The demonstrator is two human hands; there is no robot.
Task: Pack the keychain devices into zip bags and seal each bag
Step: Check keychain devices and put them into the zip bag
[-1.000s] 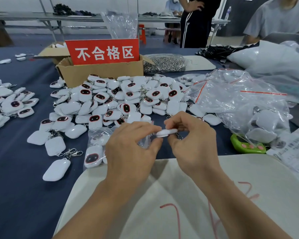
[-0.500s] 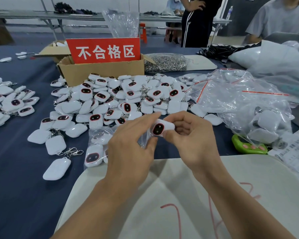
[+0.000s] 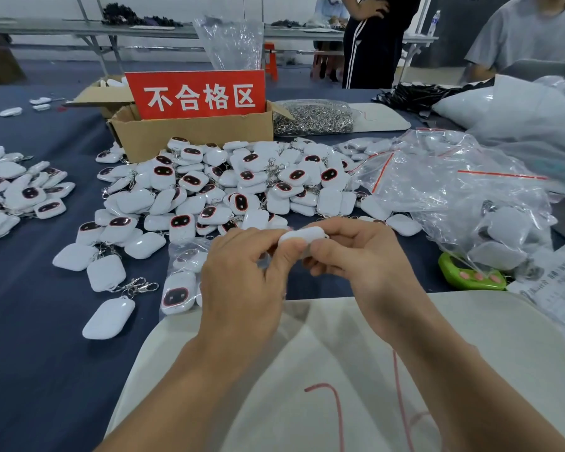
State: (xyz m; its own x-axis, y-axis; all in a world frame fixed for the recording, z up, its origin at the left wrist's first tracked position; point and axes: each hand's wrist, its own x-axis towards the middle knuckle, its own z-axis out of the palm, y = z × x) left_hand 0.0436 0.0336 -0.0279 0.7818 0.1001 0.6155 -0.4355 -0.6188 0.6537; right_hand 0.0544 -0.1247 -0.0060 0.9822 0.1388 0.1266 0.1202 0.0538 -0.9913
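Both hands meet over the table's near middle. My left hand (image 3: pixel 242 275) and my right hand (image 3: pixel 366 259) pinch one white keychain device (image 3: pixel 302 234) between their fingertips, its white back turned up. A clear zip bag shows only as a sliver between my hands, so whether the device is inside it I cannot tell. A big heap of white keychain devices (image 3: pixel 229 184) with dark oval faces lies just beyond. A zip bag with devices inside (image 3: pixel 181 275) lies flat left of my left hand.
A cardboard box (image 3: pixel 193 135) with a red sign stands behind the heap. Clear bags (image 3: pixel 454 190) are piled at right, beside a green gadget (image 3: pixel 467 275). More devices (image 3: pixel 17 194) lie at far left. A white board (image 3: pixel 340 370) covers the near table. People stand beyond.
The device between my fingers turned: edge-on a second ago, dark face towards me half a second ago, white back up now. Both hands stayed in place.
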